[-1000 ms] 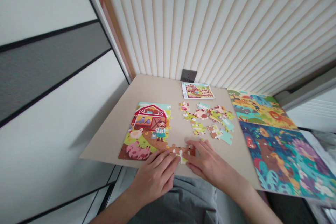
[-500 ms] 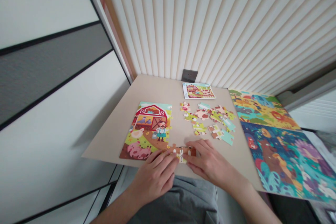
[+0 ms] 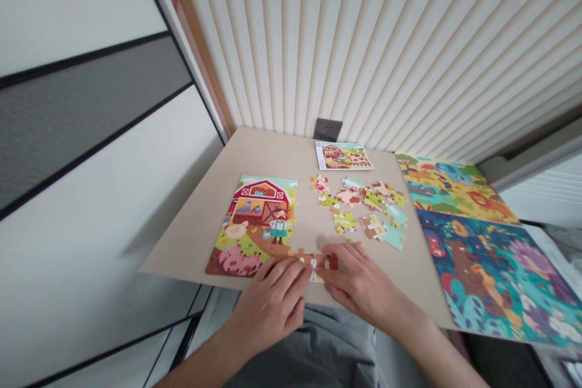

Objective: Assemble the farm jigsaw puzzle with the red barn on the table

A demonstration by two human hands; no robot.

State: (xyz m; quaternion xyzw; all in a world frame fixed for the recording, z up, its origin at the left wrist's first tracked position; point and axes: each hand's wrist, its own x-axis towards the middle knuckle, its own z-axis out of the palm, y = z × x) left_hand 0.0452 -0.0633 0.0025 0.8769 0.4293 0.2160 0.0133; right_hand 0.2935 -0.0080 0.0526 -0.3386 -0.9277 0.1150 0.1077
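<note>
A partly joined farm jigsaw puzzle (image 3: pixel 261 218) lies on the table, showing a red barn, a farmer and a pink pig. My left hand (image 3: pixel 273 300) rests over its bottom edge, fingers stretched out and pressing on the joined pieces. My right hand (image 3: pixel 357 276) has its thumb and fingers around a brown puzzle piece (image 3: pixel 333 262) at the right end of the bottom row, and partly covers it. A thin seam shows between that piece and its left neighbour. Several loose puzzle pieces (image 3: pixel 346 222) lie beyond my right hand.
A reference picture card (image 3: pixel 345 156) lies at the back of the table (image 3: pixel 195 218), by a dark wall socket (image 3: pixel 328 130). On the right are a finished savanna puzzle (image 3: pixel 454 189) and a finished dark forest puzzle (image 3: pixel 495 279). A white cabinet (image 3: pixel 113 182) stands to the left.
My left hand's fingertips have shifted slightly right along the bottom row. My right hand stays on the same piece, and the loose pieces have not moved.
</note>
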